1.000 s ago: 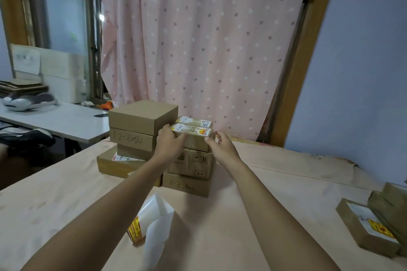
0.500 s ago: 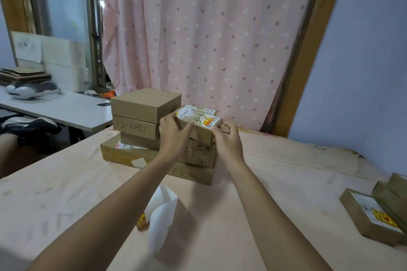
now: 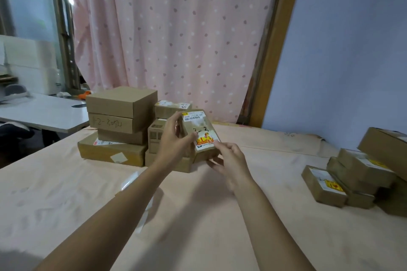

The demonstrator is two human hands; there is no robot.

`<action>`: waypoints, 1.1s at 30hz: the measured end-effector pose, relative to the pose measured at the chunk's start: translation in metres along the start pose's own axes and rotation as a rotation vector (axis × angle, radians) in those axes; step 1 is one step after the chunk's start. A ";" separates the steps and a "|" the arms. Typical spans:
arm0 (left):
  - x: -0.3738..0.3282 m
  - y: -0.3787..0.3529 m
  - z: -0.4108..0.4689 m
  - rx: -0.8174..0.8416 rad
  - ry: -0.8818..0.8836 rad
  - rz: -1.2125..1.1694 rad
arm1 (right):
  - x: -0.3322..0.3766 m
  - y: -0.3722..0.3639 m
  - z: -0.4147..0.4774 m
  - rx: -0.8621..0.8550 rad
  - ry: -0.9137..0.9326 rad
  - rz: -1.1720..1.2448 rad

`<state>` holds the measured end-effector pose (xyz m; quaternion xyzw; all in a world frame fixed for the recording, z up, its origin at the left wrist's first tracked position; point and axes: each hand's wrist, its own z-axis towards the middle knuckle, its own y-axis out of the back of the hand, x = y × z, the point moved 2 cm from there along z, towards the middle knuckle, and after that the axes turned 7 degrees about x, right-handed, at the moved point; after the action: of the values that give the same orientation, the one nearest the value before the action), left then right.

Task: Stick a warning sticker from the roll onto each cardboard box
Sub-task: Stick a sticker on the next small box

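Small box point(image 3: 199, 130) held tilted above worktop point(image 3: 198, 215), before box stack point(image 3: 121, 105); warning sticker point(image 3: 205, 140) on top face. Likely light, stiff, corners crushable: hold by opposite sides. Left hand point(image 3: 174, 143) grips left side; right hand point(image 3: 231, 160) pinches near corner.

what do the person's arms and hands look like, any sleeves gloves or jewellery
Both arms are bare: the left forearm and right forearm show no sleeve all the way to the picture's lower edge. The left hand and right hand wear no gloves. No watch, bracelet or ring shows on either wrist or hand, and no markings are visible.
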<state>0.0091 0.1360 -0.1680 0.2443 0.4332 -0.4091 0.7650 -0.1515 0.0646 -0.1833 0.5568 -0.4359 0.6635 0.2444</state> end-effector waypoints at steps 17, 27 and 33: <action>0.080 -0.065 -0.104 0.185 0.471 -0.032 | -0.097 0.088 -0.061 -0.186 -0.200 -0.261; 0.079 -0.045 -0.126 0.449 0.470 0.042 | -0.094 0.091 -0.078 -0.144 -0.149 -0.639; 0.071 -0.025 -0.142 0.378 0.459 0.119 | -0.080 0.086 -0.077 -0.220 -0.025 -0.749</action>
<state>-0.0570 0.1960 -0.3017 0.4936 0.4959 -0.3711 0.6105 -0.2410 0.0997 -0.2861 0.6560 -0.2739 0.4706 0.5227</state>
